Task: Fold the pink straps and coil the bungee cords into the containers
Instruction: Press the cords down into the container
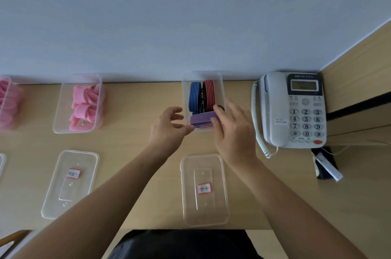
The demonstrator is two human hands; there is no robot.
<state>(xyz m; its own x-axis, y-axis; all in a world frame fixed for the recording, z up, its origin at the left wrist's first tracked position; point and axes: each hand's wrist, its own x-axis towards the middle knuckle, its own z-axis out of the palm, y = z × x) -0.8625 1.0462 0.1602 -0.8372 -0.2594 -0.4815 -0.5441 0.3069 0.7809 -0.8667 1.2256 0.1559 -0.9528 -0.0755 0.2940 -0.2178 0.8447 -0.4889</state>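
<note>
My left hand (pixel 169 126) pinches 1 end of the purple-striped bungee cord (pixel 202 120), my right hand (pixel 233 131) curls over the other. The coil lies in the clear container (pixel 222 85) at its near end, with 2 more behind it: a blue cord (pixel 194 95) and a red cord (pixel 209 94).

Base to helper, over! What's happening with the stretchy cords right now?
Right hand grips purple striped bungee cord at near end of clear container. Left hand touching its other end, grip unclear. Inside too: blue cord, red cord. Nothing blocking.
</note>
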